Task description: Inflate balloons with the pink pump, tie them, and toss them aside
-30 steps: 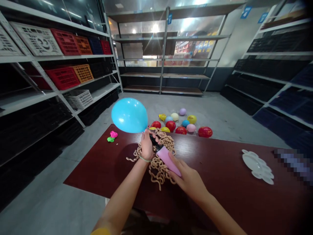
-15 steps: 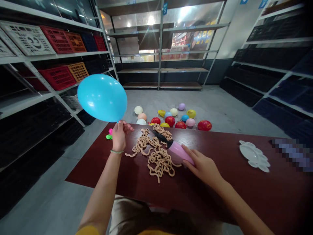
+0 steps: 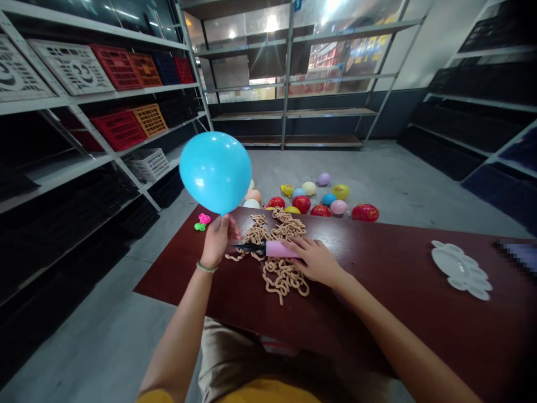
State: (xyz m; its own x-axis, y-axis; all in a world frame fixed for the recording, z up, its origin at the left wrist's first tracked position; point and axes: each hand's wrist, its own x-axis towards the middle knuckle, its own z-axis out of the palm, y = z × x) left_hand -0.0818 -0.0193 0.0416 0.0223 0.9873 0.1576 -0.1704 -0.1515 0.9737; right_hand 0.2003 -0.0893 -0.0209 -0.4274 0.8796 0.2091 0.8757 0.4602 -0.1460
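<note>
My left hand (image 3: 220,238) pinches the neck of an inflated blue balloon (image 3: 215,172), which stands upright above the fingers. My right hand (image 3: 314,258) is closed over the pink barrel of a balloon pump (image 3: 277,249). The pump lies level, its black nozzle pointing left towards my left wrist, apart from the balloon's neck. Under and around the pump a heap of tan, string-like long balloons (image 3: 285,280) is spread on the dark red table (image 3: 176,274). Left of my left hand lie a pink uninflated balloon (image 3: 204,218) and a green uninflated balloon (image 3: 200,226).
A white scalloped palette-like plate (image 3: 459,266) lies on the table's right side, near a blurred flat item (image 3: 520,254). Several inflated balloons, one of them red (image 3: 364,212), rest on the floor beyond the table. Shelves with crates (image 3: 119,133) stand at left.
The pump has swung from slanting to level and moved left, its nozzle nearer my left hand. The balloon, still pinched, now appears further right. The whole view has shifted slightly.
</note>
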